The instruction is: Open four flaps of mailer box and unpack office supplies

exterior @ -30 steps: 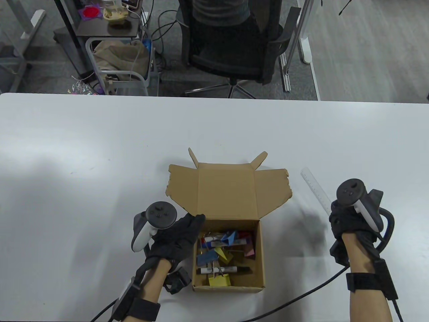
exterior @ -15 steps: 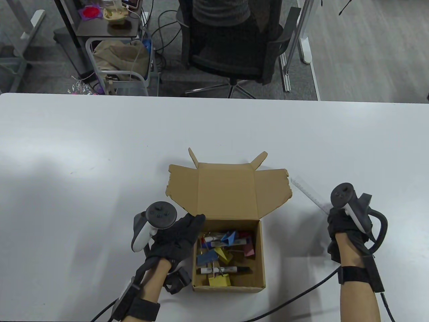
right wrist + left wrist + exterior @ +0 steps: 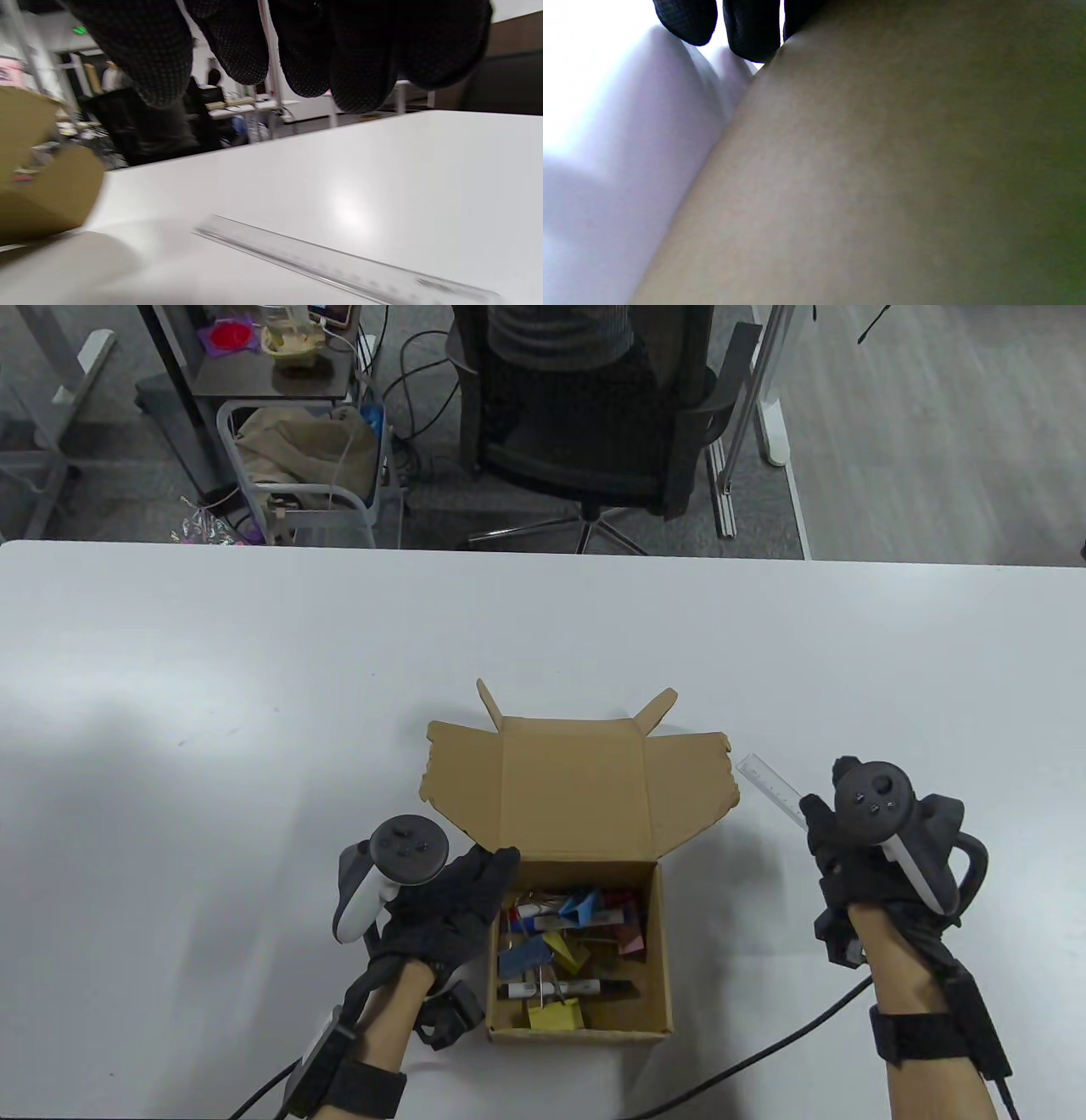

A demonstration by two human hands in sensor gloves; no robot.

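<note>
The brown mailer box (image 3: 577, 1033) stands near the table's front edge, its lid and flaps (image 3: 577, 789) folded back. Inside lie markers, binder clips and coloured sticky pads (image 3: 568, 937). My left hand (image 3: 496, 865) rests flat against the box's left wall, fingers straight toward its back corner; the left wrist view shows the fingertips (image 3: 751, 29) at the cardboard's edge (image 3: 882, 169). A clear ruler (image 3: 768, 780) lies on the table right of the box. My right hand (image 3: 819, 814) hovers over its near end, fingers (image 3: 305, 51) hanging above the ruler (image 3: 339, 267) without touching it.
The white table (image 3: 254, 687) stretches wide to the left and behind the box. A black office chair (image 3: 585, 415) with a seated person stands beyond the far edge. A box flap (image 3: 42, 190) sits just left of the ruler.
The ruler swung and shifted left toward the box under my right hand. That hand has since lifted off it and turned. The left hand and the box stayed put.
</note>
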